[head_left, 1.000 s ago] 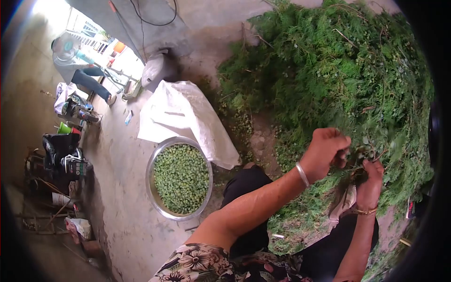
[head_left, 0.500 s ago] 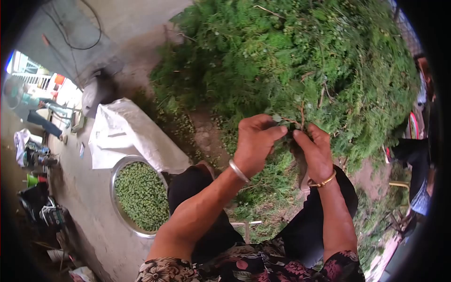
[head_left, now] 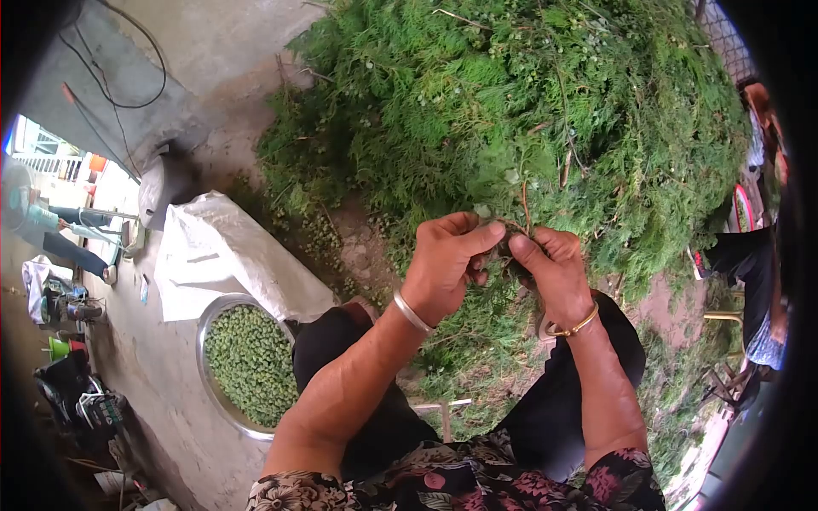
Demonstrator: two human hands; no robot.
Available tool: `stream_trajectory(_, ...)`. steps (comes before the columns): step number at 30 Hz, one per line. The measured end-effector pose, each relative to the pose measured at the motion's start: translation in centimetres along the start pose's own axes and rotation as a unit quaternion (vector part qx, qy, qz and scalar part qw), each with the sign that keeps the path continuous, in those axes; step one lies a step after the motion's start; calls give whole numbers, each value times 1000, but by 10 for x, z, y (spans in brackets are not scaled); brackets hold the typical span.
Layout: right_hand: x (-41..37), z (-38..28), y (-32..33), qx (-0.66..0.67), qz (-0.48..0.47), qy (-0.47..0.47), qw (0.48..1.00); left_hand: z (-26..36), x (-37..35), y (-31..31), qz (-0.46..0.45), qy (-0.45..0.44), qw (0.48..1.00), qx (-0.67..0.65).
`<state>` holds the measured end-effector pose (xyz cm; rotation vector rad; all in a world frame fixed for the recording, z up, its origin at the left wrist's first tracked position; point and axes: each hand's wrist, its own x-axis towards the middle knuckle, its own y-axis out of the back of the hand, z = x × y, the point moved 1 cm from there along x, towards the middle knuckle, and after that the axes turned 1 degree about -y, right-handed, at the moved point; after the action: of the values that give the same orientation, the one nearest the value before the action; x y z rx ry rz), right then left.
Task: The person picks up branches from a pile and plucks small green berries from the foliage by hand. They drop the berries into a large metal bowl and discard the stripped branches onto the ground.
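Note:
My left hand (head_left: 445, 260), with a silver bangle at its wrist, pinches one side of a small green sprig at the centre. My right hand (head_left: 550, 268), wearing a gold-coloured bangle, is closed on the same sprig (head_left: 523, 204), whose brown stem sticks up between the hands. Thumbs face each other, a short gap apart. Beyond them lies a large heap of leafy green branches (head_left: 511, 102). To the left, a round metal basin (head_left: 204, 358) holds many small green cones (head_left: 251, 364).
A white sack (head_left: 226, 255) lies beside the basin. Far left, a person (head_left: 72, 234) is near a bright opening, and a motorbike-like machine (head_left: 98, 404) stands below. Another person's dark-clothed leg (head_left: 750, 268) is at the right. Loose sprigs (head_left: 486, 341) cover the ground between my knees.
Both hands have shifted slightly left in the view, still on the sprig. The basin and sack appear a little lower and the heap slightly further left, as the camera view has moved.

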<state>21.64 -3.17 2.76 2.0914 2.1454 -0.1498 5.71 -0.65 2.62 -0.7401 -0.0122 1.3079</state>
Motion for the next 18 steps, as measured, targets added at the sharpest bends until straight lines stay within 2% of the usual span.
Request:
stream_trajectory(2,-1,-1,0,-34,-10,6,999,-2,1,3,1,20,1000,-15)
stream_trajectory(4,-4,-6,-1,60,1,-48,997,-4,2,3,-20,31,997,-64)
stream_trajectory(8,-5,-8,1,50,9,-50,997,-1,1,2,-28,75,986,-143)
stream_trajectory(10,-4,-6,2,59,7,-45,997,-1,-1,1,-48,47,990,-127)
stream_trajectory(14,-2,-2,1,19,3,-15,1000,-2,-2,3,-30,57,995,-80)
stream_trajectory(16,3,10,3,-71,-22,84,994,-3,-2,6,-34,35,998,-25)
stream_trajectory(18,1,7,2,-51,-20,66,996,-1,-3,6,-37,11,999,-8)
